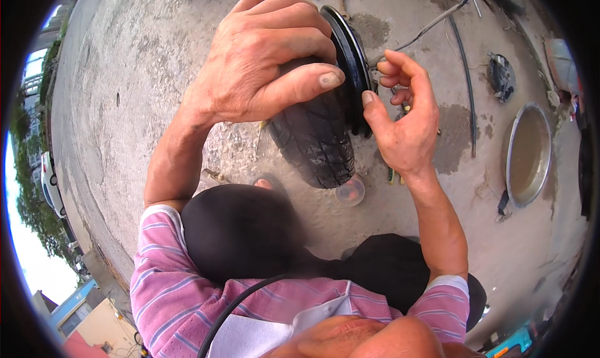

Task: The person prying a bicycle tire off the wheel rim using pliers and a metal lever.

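A black tyre with worn tread stands upright on the ground ahead of my knees. Its right side shows the edge of a glossy black wheel rim. My left hand lies across the top of the tyre, fingers bent over it toward the rim and thumb along the tread; the fingertips are partly hidden. Beside the rim, my right hand is raised with nothing in it. Its fingers are loosely curled, the thumb stands apart from them, and the thumb tip is close to the rim; whether it touches I cannot tell.
A metal basin of murky water stands at the right. A dark hose or bar lies between it and the wheel. Under the tyre's near end is a small clear tub. Nuts and a wrench lie at the far side.
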`<control>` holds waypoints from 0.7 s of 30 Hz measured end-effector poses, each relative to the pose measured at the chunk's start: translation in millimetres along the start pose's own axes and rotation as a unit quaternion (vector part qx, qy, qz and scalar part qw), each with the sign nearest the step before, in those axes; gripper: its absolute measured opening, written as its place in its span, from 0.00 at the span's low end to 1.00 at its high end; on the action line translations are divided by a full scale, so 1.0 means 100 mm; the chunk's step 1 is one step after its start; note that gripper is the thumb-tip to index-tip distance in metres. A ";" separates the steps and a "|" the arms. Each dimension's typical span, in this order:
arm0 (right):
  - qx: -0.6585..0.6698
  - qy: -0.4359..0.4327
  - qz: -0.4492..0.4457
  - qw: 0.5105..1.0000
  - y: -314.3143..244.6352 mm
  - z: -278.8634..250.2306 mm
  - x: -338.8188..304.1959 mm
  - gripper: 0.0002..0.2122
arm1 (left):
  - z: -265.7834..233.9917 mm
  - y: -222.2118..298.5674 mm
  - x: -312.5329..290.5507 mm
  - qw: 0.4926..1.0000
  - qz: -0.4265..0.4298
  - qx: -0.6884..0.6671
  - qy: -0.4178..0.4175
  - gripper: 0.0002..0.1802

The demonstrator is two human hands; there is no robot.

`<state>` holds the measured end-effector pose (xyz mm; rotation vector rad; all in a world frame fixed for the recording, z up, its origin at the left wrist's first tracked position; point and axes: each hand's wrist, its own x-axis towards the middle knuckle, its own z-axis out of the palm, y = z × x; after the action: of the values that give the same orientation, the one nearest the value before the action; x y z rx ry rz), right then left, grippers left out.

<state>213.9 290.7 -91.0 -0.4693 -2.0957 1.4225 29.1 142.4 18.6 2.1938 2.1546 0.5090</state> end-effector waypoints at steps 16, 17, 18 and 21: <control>-0.021 -0.027 -0.167 0.985 0.26 0.42 0.15 0.16 | -0.03 -0.50 -0.21 0.985 0.012 -0.164 0.060 0.32; -0.050 -0.022 -0.199 0.979 0.28 0.46 0.17 0.16 | -0.06 -0.43 -0.18 0.980 -0.013 -0.189 0.060 0.32; -0.075 -0.017 -0.232 0.970 0.28 0.50 0.20 0.15 | -0.07 -0.49 -0.23 0.981 -0.018 -0.185 0.058 0.32; -0.108 -0.019 -0.255 0.961 0.22 0.63 0.25 0.14 | -0.02 -0.76 -0.42 0.980 0.009 -0.181 0.079 0.32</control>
<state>154.7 267.2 -122.3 0.0282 -2.2017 0.9162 -45.0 104.3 -6.9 2.0330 1.9185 1.0179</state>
